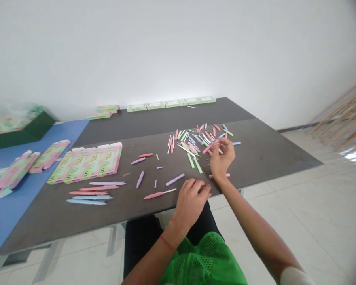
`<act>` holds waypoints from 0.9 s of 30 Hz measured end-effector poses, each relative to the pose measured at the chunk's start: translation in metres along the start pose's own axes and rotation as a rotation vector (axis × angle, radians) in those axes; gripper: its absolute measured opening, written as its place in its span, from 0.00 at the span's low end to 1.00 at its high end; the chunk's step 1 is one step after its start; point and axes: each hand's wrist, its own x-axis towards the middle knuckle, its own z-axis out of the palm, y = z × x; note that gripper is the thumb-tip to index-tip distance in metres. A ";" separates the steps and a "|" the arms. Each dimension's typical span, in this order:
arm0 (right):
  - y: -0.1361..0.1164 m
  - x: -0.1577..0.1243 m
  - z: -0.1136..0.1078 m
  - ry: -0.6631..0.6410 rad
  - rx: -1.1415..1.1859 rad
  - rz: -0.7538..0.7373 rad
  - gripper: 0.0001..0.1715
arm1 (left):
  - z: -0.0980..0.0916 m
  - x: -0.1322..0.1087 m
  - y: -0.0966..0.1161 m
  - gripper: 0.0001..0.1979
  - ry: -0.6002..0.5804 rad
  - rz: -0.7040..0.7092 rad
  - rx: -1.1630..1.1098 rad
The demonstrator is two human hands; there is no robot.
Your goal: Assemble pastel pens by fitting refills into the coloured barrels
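On the dark tabletop, the right hand pinches a pink pen part above scattered pieces; the left hand lies curled.

Right now my right hand is at the front edge of the heap of pen parts on the table. My left hand rests nearer me, a loose pen part just left of it, flattened cardboard boxes farther left, and a row of boxes behind everything.

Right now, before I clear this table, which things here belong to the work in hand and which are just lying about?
In the work: right hand pinching a pink pen part; left hand; loose pastel pen parts; pink pen with white tip.

Lying about: flat printed cartons; row of pastel pens; closed green-and-white boxes; dark green tray.
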 end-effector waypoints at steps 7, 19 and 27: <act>0.026 0.052 -0.065 -0.162 -0.017 0.159 0.21 | 0.005 0.015 0.001 0.05 -0.115 -0.026 0.035; 0.066 0.060 -0.136 -0.406 -0.357 0.360 0.21 | 0.006 0.005 -0.013 0.10 0.108 -0.083 0.021; 0.068 0.051 -0.133 -0.403 -0.622 0.044 0.23 | -0.013 -0.020 -0.004 0.09 0.034 0.143 -0.209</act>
